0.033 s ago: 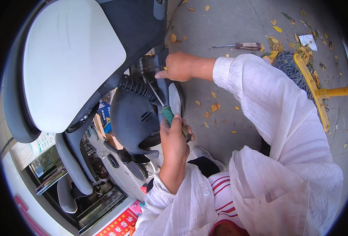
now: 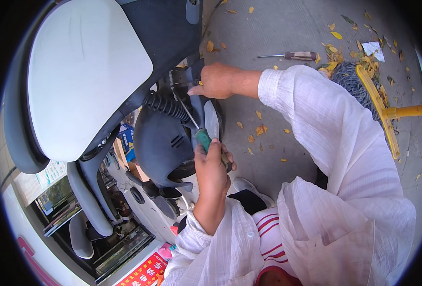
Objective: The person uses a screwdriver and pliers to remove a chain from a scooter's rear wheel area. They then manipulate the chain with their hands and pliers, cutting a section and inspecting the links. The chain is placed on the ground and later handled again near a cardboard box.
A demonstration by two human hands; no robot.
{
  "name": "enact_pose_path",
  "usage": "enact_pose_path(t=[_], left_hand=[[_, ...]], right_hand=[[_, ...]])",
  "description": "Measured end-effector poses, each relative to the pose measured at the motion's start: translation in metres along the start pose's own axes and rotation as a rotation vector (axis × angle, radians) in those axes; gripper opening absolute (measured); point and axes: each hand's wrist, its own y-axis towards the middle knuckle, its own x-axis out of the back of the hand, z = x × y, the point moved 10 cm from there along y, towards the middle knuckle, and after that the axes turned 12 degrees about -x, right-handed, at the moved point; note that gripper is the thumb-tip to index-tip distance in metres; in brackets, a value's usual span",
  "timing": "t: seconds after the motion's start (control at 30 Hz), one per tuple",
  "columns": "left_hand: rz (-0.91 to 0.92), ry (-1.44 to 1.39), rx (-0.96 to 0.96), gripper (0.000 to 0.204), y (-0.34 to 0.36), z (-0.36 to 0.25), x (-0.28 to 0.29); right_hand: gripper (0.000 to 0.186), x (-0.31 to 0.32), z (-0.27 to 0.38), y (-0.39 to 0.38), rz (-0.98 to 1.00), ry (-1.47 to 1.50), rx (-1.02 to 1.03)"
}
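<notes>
My left hand (image 2: 212, 164) is wrapped round the green handle of a screwdriver (image 2: 203, 137). Its thin shaft slants up and left, the tip reaching a metal part (image 2: 177, 78) under the body of a white and dark grey scooter (image 2: 85, 71). Higher up, my right hand (image 2: 218, 80) is closed at the scooter's edge beside that metal part, thumb pointing left. A bit of yellow shows at its fingers, but what it grips is hidden. A black coil spring (image 2: 165, 106) and a dark mudguard (image 2: 161, 138) over the wheel lie left of the screwdriver.
A second screwdriver (image 2: 300, 56) lies on the grey ground beyond my right forearm. A mop (image 2: 351, 83) with a yellow frame and handle is at the right, among fallen leaves. Another scooter's grey seat (image 2: 89, 198), a blue box (image 2: 126, 142) and a red sign (image 2: 146, 271) are at lower left.
</notes>
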Motion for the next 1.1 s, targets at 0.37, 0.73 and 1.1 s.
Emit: enact_pose_path(t=[0.37,0.73,1.1], left_hand=[[-0.016,-0.082,0.055,0.014,-0.004,-0.007,-0.002],[-0.008,-0.033,0.063,0.016,-0.005,-0.011,0.0],[-0.048,0.048,0.023,0.02,-0.005,-0.022,-0.001]], right_hand=[[0.065,0.001,-0.003,-0.001,0.003,0.028,-0.026],[0.066,-0.001,-0.002,0.0,0.015,-0.011,-0.028],[0.063,0.0,-0.003,-0.001,0.005,0.013,-0.043]])
